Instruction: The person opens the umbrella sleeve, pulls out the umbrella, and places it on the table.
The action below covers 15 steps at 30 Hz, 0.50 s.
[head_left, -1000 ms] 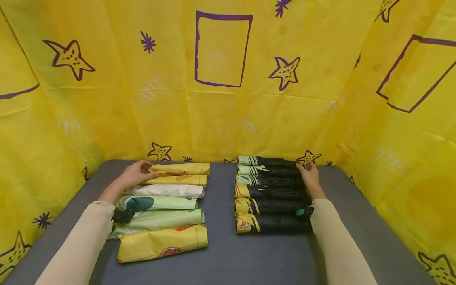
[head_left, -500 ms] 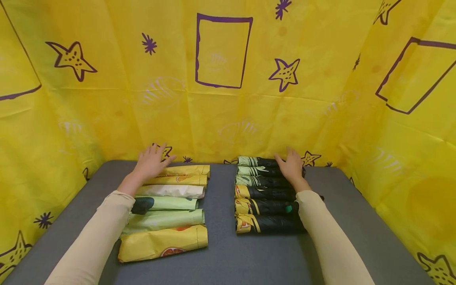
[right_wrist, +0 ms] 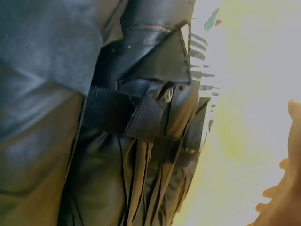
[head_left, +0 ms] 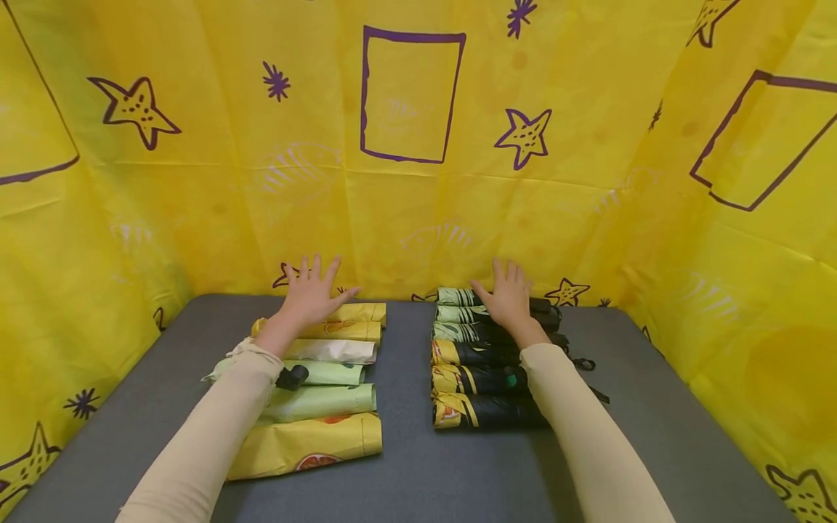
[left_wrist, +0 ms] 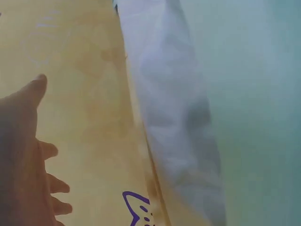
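Note:
My left hand is spread over the far end of the left column, overlapping the farthest yellow sleeve. Below it lie another yellow sleeve, a white one, two pale green ones and a near yellow one. With fingers spread, my right hand reaches over the far end of the right column of folded black umbrellas, whose inner ends are green or yellow patterned. The left wrist view shows the white sleeve close up; the right wrist view shows black umbrella fabric with straps.
A dark grey table carries both columns, with a strip of bare surface between them. Yellow cloth printed with purple stars and frames stands behind and at both sides. A small cord loop sticks out right of the umbrellas.
Both hands left the outer ends of the far items and moved inward, the left to the right and the right to the left, fingers now spread. The sleeves and umbrellas stayed in place.

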{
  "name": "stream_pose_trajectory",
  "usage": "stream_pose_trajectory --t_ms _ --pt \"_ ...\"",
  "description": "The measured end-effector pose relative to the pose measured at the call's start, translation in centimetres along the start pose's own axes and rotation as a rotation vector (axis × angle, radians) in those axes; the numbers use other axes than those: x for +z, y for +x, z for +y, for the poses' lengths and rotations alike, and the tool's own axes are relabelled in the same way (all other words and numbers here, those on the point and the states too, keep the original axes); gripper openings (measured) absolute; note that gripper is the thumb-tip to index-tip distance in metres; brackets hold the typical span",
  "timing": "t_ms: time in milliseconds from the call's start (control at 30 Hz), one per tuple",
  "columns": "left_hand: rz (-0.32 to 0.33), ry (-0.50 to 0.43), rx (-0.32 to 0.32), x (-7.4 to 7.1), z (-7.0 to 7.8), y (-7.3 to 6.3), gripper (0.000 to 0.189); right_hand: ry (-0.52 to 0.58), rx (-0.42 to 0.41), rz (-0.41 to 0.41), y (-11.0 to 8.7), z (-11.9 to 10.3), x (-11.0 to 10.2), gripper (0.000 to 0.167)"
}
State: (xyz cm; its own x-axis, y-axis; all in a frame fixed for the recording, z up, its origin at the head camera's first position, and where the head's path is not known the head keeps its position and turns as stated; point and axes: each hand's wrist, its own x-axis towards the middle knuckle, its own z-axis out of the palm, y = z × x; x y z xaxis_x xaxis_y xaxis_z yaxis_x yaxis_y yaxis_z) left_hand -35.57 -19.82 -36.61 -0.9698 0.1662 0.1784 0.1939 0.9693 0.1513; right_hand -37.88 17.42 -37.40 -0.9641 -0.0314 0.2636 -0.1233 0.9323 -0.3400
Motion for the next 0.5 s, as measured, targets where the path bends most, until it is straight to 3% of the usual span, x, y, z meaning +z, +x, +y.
stream_pose_trajectory --t_ms 267,500 --pt "0.097 0.050 0.009 0.5 0.5 -0.1 0.091 -0.115 -0.080 0.052 -0.2 -0.9 0.4 0.089" --pt "0.104 0.060 0.008 0.1 0.5 -0.2 0.092 -0.144 -0.075 0.032 -0.1 -1.0 0.3 0.092"
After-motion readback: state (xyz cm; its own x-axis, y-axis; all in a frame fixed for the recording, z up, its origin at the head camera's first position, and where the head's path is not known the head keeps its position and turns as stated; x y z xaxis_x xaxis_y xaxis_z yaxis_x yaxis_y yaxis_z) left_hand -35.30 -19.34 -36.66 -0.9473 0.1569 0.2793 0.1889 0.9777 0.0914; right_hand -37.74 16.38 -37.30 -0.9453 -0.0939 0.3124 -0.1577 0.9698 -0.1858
